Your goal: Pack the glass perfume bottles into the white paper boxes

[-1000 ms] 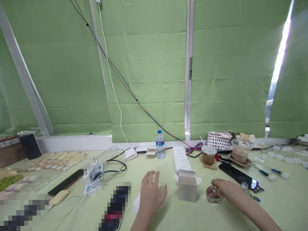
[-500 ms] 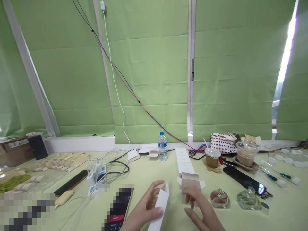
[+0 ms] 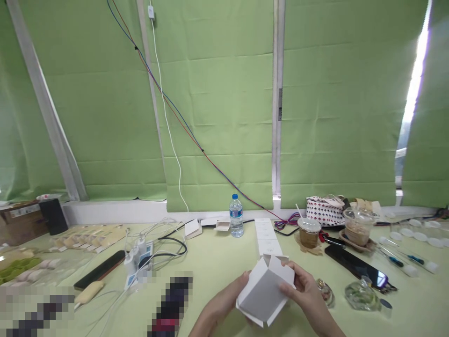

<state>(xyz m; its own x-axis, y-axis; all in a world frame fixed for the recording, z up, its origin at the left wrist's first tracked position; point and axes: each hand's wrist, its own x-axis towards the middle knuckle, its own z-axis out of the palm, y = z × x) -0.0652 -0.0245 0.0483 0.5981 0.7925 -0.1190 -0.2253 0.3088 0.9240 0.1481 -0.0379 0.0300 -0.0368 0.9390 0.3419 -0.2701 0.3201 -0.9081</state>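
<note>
A white carton [image 3: 264, 289] with loose flaps at its top and bottom is tilted above the front of the table. My left hand [image 3: 226, 299] grips its left side, with part of the fingers hidden behind it. On the right side, my right hand [image 3: 304, 288] holds the carton, thumb on the front face and fingers around the edge. Just beyond stands a row of white boxes [image 3: 267, 236], its near end partly covered by the carton. A glass jar with reddish contents [image 3: 325, 294] is partly behind my right hand.
A water bottle [image 3: 236, 216] stands near the wall. Further right are a lidded cup [image 3: 309, 233], a black phone [image 3: 356, 266] and a round glass bottle [image 3: 362, 294]. White cables and a power strip [image 3: 144, 255] lie left; a pixelated dark object [image 3: 171, 304] is at front left.
The white box in my left hand has turned and widened into an opened carton, moving right. My right hand has left the near end of the box row and taken hold of the carton.
</note>
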